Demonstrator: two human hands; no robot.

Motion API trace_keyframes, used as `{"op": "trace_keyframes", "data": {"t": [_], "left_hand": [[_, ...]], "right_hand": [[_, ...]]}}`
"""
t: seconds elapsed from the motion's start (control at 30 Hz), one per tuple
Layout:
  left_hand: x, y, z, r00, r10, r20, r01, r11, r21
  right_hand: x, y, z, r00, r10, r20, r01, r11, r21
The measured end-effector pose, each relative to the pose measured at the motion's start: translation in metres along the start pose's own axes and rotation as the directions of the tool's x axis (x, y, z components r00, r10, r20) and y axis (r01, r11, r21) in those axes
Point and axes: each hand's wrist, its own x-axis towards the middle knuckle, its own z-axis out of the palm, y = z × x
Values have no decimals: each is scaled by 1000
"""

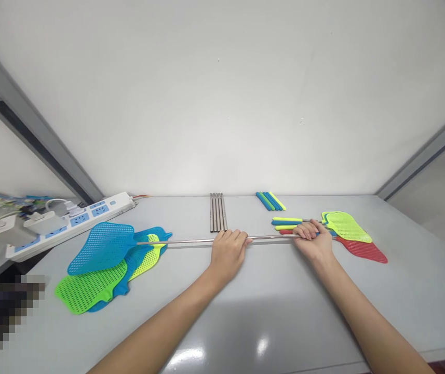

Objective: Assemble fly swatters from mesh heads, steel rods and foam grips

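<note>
- A blue fly swatter (191,241) lies crosswise above the table (261,291), its long axis running left to right, nearly level.
- Its mesh head (103,249) points left, overlapping a green mesh head (92,285).
- The left hand (228,252) is closed over the middle of the metal shaft (269,237), knuckles up.
- The right hand (313,239) has its fingers curled around the shaft's right end, beside colored handles (287,221); how much handle it covers, I cannot tell.
- Metal tubes (217,213) stand in a row beyond the left hand.
</note>
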Motion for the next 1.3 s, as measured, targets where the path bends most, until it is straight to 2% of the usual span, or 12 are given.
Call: {"op": "trace_keyframes", "data": {"t": [0.13, 0.33, 0.67, 1.03, 1.3], "left_hand": [[-7, 10, -3, 1000, 2, -9, -2, 997, 73], [-20, 25, -8, 991, -69, -110, 82, 991, 110], [-17, 22, -17, 969, -100, -226, 130, 984, 122], [-18, 24, -19, 964, -100, -245, 140, 978, 152], [-20, 25, -20, 964, -113, -239, 151, 978, 146]], "right_hand": [[-6, -1, 7, 999, -31, 44, 31, 1000, 4], [-13, 3, 17, 988, -80, 131, 78, 997, 15], [-19, 17, 15, 989, -25, 148, 18, 999, 48], [-22, 30, 12, 994, 16, 109, -32, 988, 148], [-27, 35, 18, 995, 33, 94, -48, 987, 156]]}}
